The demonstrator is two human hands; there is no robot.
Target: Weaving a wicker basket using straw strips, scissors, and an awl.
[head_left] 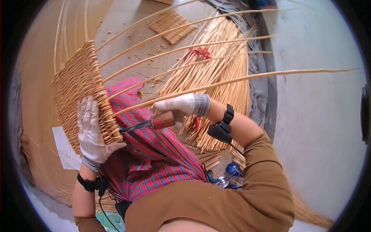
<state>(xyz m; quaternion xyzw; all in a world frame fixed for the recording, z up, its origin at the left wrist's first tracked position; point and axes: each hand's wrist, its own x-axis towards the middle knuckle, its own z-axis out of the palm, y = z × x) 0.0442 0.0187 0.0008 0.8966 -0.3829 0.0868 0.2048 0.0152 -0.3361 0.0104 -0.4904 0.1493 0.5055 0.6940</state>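
My left hand (92, 131), in a whitish glove, holds a woven wicker panel (75, 79) tilted up at the left. Its fingers lie along the woven face, and the thumb reaches across the lower edge. Several long pale rods stick out of the panel's right edge; the lowest rod (239, 78) runs just past my right hand (179, 105). That hand, gloved too, is closed at the reddish wooden handle of a tool with a flat metal blade (162, 120). The blade's tip meets the panel's lower right corner. Some right fingers are hidden behind the handle.
A red plaid cloth (154, 166) covers my lap. Beyond it lies a big bundle of peeled rods (220, 69) with a red tie. Another woven piece (172, 27) rests on the floor among scattered offcuts. A white sheet (63, 149) lies at the left.
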